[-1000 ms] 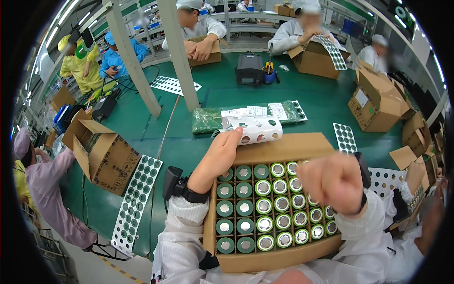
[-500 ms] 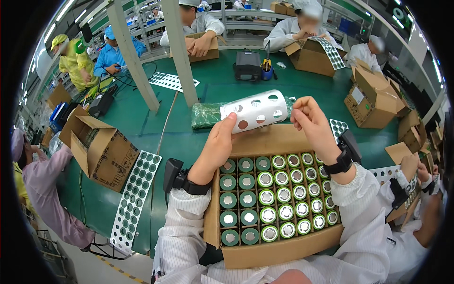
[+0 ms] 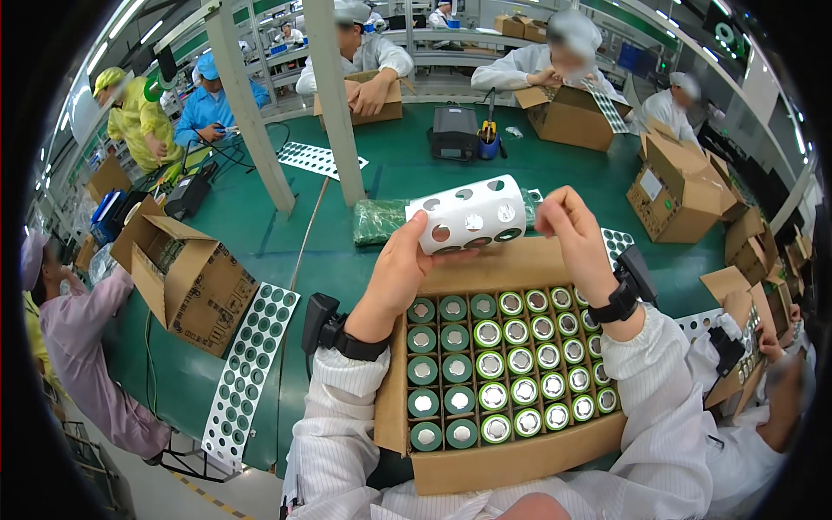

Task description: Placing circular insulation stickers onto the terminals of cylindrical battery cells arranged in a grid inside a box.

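My left hand (image 3: 399, 264) grips a white sticker sheet (image 3: 464, 206) curled into a tube, thumb on its outer face. Round punched-out holes cover the sheet, and a few dark green rings show along its lower edge. Just off its right end is my right hand (image 3: 572, 236), fingers pinched together; whatever lies between the fingertips is too small to make out. Below both hands stands an open carton (image 3: 520, 458) of upright cylindrical battery cells (image 3: 523, 392) in a cardboard divider. Green rings (image 3: 458, 399) cover the cell tops in the left columns; the others show bare metal tops with bright green rims.
Another sticker sheet (image 3: 251, 368) lies left, beside an open carton (image 3: 204, 290). Behind my hands are a bubble-wrapped pack (image 3: 380, 224), a black device (image 3: 453, 132) and a blue tool cup (image 3: 489, 149). Metal posts (image 3: 251, 108) rise from the green table (image 3: 555, 178). Co-workers sit around it.
The curled sheet has rolled in my left hand, bringing green rings into sight along its lower edge. My right hand's fingers have drawn closer together beside the sheet's end.
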`<state>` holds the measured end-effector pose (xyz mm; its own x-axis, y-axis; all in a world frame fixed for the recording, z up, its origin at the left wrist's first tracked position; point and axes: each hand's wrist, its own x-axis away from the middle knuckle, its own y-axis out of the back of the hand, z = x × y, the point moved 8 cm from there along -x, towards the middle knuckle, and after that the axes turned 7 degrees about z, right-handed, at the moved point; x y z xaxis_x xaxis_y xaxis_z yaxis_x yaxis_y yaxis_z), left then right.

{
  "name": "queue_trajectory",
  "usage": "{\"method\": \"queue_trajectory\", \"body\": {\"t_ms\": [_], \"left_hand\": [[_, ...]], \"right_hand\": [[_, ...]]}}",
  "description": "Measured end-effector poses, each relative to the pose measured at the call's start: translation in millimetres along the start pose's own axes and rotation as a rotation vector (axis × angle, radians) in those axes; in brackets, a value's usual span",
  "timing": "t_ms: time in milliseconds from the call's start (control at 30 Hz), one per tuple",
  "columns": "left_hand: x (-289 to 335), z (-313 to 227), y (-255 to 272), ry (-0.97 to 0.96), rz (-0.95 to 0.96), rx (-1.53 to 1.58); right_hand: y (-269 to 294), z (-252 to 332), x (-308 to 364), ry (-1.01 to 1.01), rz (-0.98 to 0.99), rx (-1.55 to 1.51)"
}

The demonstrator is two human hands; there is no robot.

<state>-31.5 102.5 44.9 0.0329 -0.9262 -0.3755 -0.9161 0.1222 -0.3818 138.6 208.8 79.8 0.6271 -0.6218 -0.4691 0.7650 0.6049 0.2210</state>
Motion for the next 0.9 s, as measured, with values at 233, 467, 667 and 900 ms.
{"method": "queue_trajectory", "body": {"t_ms": [233,467,667,900], "left_hand": [[1,1,-5,0.036,-0.019,0.116],[5,4,-8,0.112,0.033,-0.146],[2,5,-7,0.116,-0.011,-0.136],[9,6,-4,0.141,0.005,-0.110]], "right_hand": [[-27,4,6,0.051,0.204,0.226],[-28,-1,8,-0.051,0.144,0.042],[-28,63,14,0.493,0.040,0.632],[-47,73,17,0.576,0.081,0.850]]}}
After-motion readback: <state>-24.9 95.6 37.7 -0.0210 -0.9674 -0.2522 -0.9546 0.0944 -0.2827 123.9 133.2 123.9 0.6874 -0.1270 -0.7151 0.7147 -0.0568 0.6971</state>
